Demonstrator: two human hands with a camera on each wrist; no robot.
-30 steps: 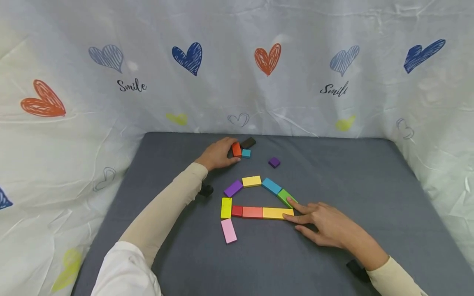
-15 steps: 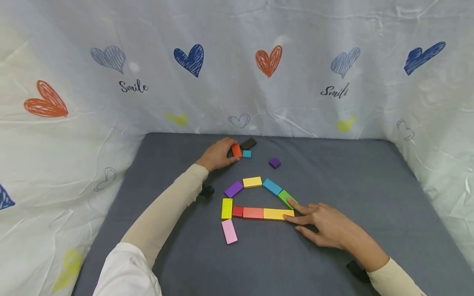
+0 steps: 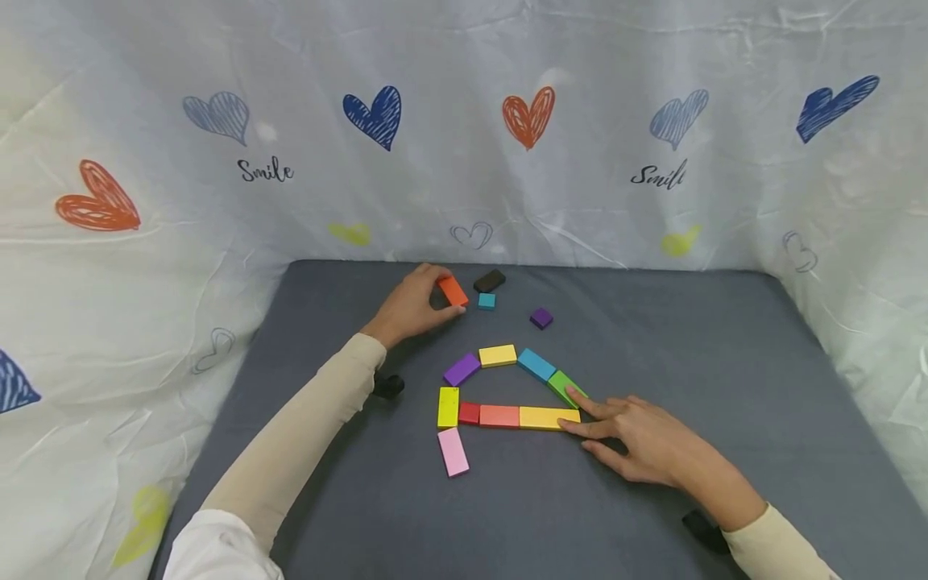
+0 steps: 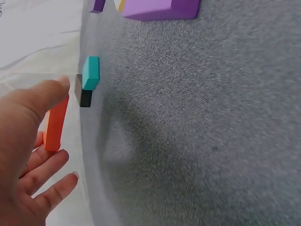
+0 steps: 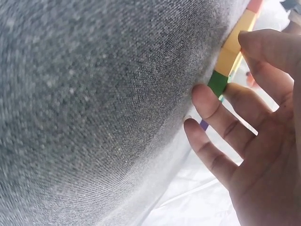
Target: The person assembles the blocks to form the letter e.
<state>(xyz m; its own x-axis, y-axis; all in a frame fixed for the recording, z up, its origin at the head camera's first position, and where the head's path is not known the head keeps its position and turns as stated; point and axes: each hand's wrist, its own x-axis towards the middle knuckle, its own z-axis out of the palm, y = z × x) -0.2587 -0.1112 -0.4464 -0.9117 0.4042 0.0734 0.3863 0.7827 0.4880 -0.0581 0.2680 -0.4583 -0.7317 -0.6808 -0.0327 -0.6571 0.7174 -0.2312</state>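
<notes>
Now | left fingers [image 4: 44, 174]: pinching 1 orange block [image 3: 453, 291] | right fingers [image 3: 589, 428]: extended, touching 2 blocks [image 3: 540, 418]

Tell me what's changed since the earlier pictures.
The left hand's grip has drawn the orange rectangular block leftward, away from the small teal rectangular block. The right hand stays on the green rectangular block; the other blocks look unmoved.

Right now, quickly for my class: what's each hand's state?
Left hand: holding the orange block.
Right hand: open, touching the green block and amber block.
</notes>
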